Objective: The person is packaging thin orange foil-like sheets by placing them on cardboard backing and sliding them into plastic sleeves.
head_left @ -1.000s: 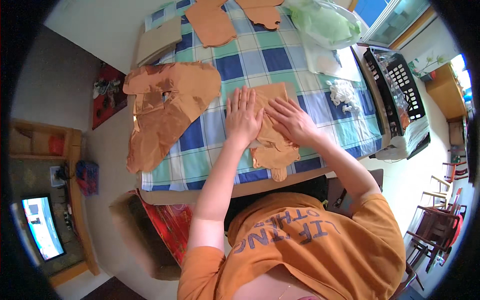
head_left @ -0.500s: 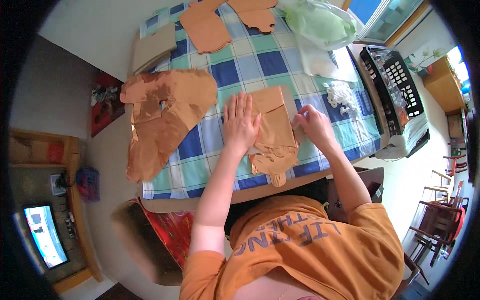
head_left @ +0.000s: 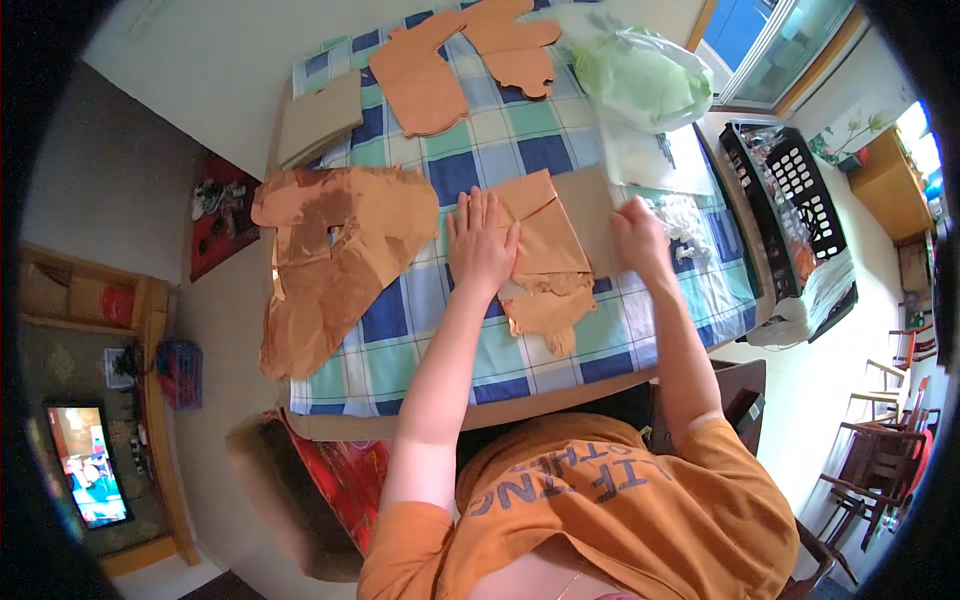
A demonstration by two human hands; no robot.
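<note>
On the checked tablecloth [head_left: 470, 385], my left hand [head_left: 482, 245] lies flat with fingers stretched, pressing the left side of a shiny copper-coloured folded foil piece [head_left: 548, 235]. The foil's near end is a shaped, crinkled flap [head_left: 550, 312]. From the foil's right side a grey-brown cardboard sheet [head_left: 592, 215] sticks out. My right hand [head_left: 642, 238] has its fingers closed at that sheet's right edge; the fingertips are partly hidden. Left of my hands rests a larger creased copper foil piece [head_left: 340, 270] with a small hole.
At the far side lie matte copper-coloured cut-outs [head_left: 420, 95] and, left of them, a cardboard stack [head_left: 322, 118]. A pale green plastic bag [head_left: 645, 80] stands far right, with a white crumpled heap [head_left: 685, 225] nearer. Beyond the right edge is a black crate [head_left: 790, 190].
My right hand has moved right, and more of the cardboard now shows beyond the foil's right side. My left hand stays flat on the foil. The view has shifted slightly.
</note>
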